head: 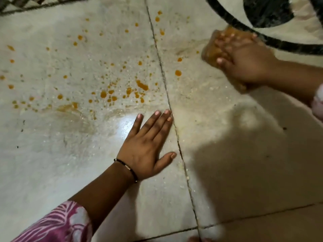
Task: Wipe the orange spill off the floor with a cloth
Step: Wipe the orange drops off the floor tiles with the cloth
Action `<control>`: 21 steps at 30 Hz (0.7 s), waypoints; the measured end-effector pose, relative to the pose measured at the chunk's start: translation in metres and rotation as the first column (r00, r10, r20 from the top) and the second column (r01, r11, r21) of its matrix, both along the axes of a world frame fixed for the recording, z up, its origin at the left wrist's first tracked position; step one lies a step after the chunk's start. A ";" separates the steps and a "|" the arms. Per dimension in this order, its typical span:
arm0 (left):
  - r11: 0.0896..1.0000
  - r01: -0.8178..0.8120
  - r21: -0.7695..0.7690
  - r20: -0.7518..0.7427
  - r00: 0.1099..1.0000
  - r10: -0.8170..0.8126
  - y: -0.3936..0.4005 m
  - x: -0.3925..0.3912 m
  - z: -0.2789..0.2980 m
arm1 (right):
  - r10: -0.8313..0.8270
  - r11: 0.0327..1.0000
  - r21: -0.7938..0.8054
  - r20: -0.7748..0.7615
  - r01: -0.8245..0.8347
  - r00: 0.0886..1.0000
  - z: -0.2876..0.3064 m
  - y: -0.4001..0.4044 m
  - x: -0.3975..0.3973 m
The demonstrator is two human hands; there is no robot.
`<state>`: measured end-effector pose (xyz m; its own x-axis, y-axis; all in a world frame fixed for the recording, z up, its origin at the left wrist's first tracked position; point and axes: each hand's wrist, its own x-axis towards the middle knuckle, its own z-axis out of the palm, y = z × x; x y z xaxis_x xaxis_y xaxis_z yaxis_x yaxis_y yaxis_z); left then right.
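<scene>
Orange drops and smears of the spill [111, 95] are scattered over the pale marble floor [52, 154], mostly left of a dark tile joint [167, 95], with a few drops right of it. My right hand [244, 65] presses an orange-stained cloth [209, 51] on the floor at the upper right, fingers curled over it; both are motion-blurred. My left hand [148, 151] lies flat on the floor with fingers spread, palm down, just left of the joint, holding nothing. It wears a thin dark bracelet.
A black curved inlay band [279, 44] and a black inlay patch [265, 13] mark the floor at the top right. A dark patterned border [26, 4] runs along the top left. A pink patterned sleeve [57, 224] covers my left forearm.
</scene>
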<state>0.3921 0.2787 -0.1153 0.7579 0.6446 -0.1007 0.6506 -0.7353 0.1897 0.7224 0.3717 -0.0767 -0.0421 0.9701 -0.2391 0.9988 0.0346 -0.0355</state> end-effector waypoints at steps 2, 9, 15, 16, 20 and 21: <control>1.000 0.002 0.001 -0.012 1.000 -0.002 -0.001 -0.001 0.001 | -0.057 0.998 -0.017 -0.032 0.057 0.998 -0.002 0.037 -0.021; 1.000 0.010 -0.001 -0.008 1.000 -0.010 0.001 -0.002 0.000 | 0.378 0.925 0.073 -0.068 -0.373 0.924 -0.014 -0.042 -0.096; 1.000 0.004 -0.004 0.007 1.000 -0.004 0.000 -0.001 -0.001 | -0.029 0.998 -0.052 -0.106 0.024 0.994 -0.008 -0.022 -0.019; 1.000 0.004 -0.008 0.001 1.000 -0.004 0.000 -0.002 0.000 | -0.101 0.993 -0.069 -0.111 0.094 0.989 -0.007 -0.002 -0.015; 1.000 0.016 -0.027 -0.023 1.000 -0.016 0.001 -0.002 0.001 | -0.170 0.980 -0.113 -0.029 0.166 0.985 -0.003 0.049 -0.047; 1.000 0.015 -0.026 -0.029 0.999 -0.016 0.002 -0.002 0.002 | -0.116 0.987 -0.109 -0.009 0.114 0.993 -0.001 0.050 -0.062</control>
